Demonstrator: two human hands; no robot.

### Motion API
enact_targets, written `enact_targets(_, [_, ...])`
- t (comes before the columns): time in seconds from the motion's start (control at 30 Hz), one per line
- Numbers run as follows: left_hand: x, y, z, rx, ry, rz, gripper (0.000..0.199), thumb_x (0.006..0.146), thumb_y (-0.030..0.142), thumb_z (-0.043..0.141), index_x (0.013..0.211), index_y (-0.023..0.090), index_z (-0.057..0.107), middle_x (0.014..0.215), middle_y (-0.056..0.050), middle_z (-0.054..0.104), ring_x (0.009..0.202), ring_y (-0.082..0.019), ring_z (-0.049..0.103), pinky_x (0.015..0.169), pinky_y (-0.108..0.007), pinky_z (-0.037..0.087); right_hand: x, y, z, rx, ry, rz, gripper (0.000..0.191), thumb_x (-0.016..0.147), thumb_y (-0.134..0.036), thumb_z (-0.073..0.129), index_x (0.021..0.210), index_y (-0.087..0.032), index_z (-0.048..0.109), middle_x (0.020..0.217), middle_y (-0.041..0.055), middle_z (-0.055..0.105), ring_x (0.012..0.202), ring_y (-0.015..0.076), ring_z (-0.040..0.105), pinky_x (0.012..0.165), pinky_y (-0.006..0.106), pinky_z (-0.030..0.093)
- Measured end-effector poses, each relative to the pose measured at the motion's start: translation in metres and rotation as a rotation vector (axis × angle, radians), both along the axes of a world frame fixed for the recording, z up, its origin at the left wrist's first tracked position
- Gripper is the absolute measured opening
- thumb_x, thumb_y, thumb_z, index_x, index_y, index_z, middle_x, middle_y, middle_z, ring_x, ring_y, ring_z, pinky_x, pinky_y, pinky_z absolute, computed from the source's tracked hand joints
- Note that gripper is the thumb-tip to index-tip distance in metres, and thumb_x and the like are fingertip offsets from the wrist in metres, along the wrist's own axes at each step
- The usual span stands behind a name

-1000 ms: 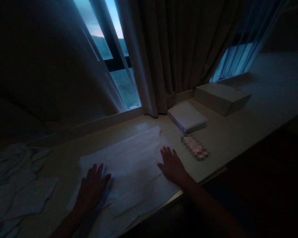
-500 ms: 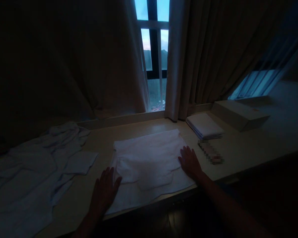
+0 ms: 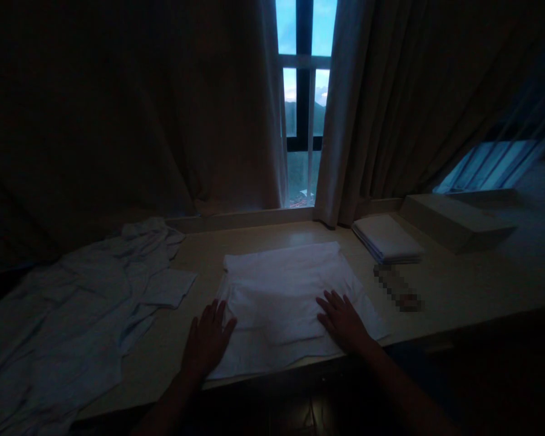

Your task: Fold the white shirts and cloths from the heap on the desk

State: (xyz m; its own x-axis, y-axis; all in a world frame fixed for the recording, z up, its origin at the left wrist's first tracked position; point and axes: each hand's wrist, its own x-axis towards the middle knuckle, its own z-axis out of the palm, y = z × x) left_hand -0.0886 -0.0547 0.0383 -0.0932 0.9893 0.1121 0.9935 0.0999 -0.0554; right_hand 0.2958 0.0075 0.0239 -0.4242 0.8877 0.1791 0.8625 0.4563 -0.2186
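Note:
A white garment point(image 3: 281, 290), partly folded, lies flat in front of me, its lower edge near the front of the pale ledge point(image 3: 277, 231). My left hand point(image 3: 208, 339) rests at its left edge, fingers stretched out. On the right part of the cloth lies my right hand point(image 3: 345, 321), palm down with the fingers spread. Neither hand grips anything. Dim light hides the finer details of the garment.
Crumpled white clothes point(image 3: 82, 303) cover the ledge at left. A neatly folded white stack point(image 3: 388, 238) lies at back right, beside a pale box point(image 3: 458, 221). A blurred-out oblong object point(image 3: 397, 287) lies before the stack. Curtains point(image 3: 236, 121) frame a narrow window point(image 3: 303, 109).
My right hand has shifted inward from the garment's right edge onto the cloth. My left hand stays by the left edge. The whole view has swung slightly left.

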Motion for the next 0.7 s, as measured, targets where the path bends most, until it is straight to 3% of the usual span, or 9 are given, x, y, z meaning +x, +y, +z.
enact_targets(0.17, [0.004,-0.004,0.007,0.014,-0.005,0.010,0.058,0.089,0.043,0.031,0.142,0.020,0.041,0.154,-0.012,0.028,0.143,-0.029,0.021,0.111,-0.054,0.021,0.018,0.000,-0.003,-0.010,-0.037,-0.087,0.049,0.096,-0.048,0.039,0.142,-0.031,0.042,0.152,0.0057,0.032,0.143,0.0262,0.020,0.113,0.051,0.014])
enact_targets(0.33, [0.005,-0.016,0.004,-0.011,-0.019,0.004,0.051,0.087,0.042,0.035,0.132,0.026,0.053,0.152,-0.009,0.035,0.143,-0.031,0.020,0.109,-0.059,0.021,0.037,-0.006,-0.007,0.003,-0.056,-0.218,0.049,0.096,-0.047,0.035,0.143,-0.031,0.040,0.153,0.0055,0.030,0.143,0.0282,0.019,0.112,0.055,0.013])
enact_targets(0.47, [0.003,-0.024,-0.001,0.013,-0.049,0.005,0.052,0.085,0.045,0.038,0.131,0.027,0.054,0.150,-0.010,0.038,0.143,-0.031,0.022,0.109,-0.058,0.021,0.051,-0.009,-0.011,0.016,-0.078,-0.314,0.048,0.095,-0.042,0.038,0.141,-0.030,0.043,0.152,0.0065,0.031,0.142,0.0301,0.020,0.111,0.056,0.013])
enact_targets(0.6, [-0.002,-0.021,-0.010,0.076,-0.110,0.089,0.063,0.086,0.050,0.031,0.139,0.017,0.044,0.149,-0.014,0.038,0.141,-0.029,0.027,0.111,-0.051,0.023,0.066,-0.012,-0.017,0.023,-0.074,-0.405,0.048,0.094,-0.040,0.038,0.140,-0.029,0.045,0.149,0.0095,0.037,0.139,0.0320,0.027,0.108,0.057,0.017])
enact_targets(0.7, [-0.007,-0.018,-0.015,0.126,-0.167,0.132,0.073,0.087,0.056,0.026,0.141,0.008,0.037,0.146,-0.017,0.041,0.138,-0.027,0.034,0.113,-0.044,0.023,0.078,-0.015,-0.020,0.021,-0.010,-0.440,0.049,0.093,-0.040,0.038,0.138,-0.023,0.047,0.146,0.0121,0.041,0.137,0.0306,0.032,0.108,0.052,0.023])
